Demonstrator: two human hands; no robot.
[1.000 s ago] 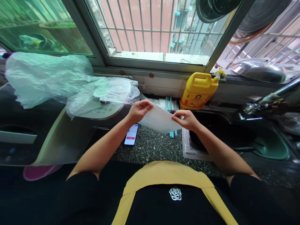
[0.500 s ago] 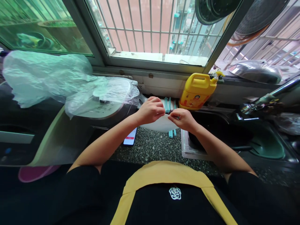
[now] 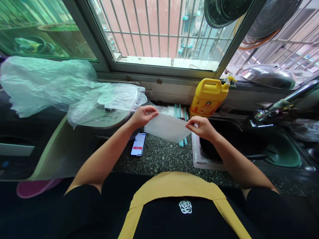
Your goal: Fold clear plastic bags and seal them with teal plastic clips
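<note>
A translucent white plastic bag (image 3: 168, 127) is stretched flat between my two hands above the counter. My left hand (image 3: 144, 116) pinches its upper left corner between thumb and fingers. At the right edge, the thumb and fingertips of my right hand (image 3: 200, 126) are closed on the bag. Several teal strips, which look like sealing clips (image 3: 179, 111), lie behind the bag on clear packaging, and the ends of more strips show below its lower edge. A phone (image 3: 138, 144) with a lit screen rests on the counter below my left hand.
A yellow jug (image 3: 208, 97) stands behind my right hand. To the right is a dark sink (image 3: 284, 156) with a faucet (image 3: 264, 114), a clear plastic tray (image 3: 196, 156) at its near left. An appliance (image 3: 107, 119) under a plastic cover (image 3: 82, 89) stands left on the speckled counter (image 3: 161, 157).
My hands have moved apart, the left one further left. The bag, mostly behind my hands before, now spans flat between them. More of the phone shows.
</note>
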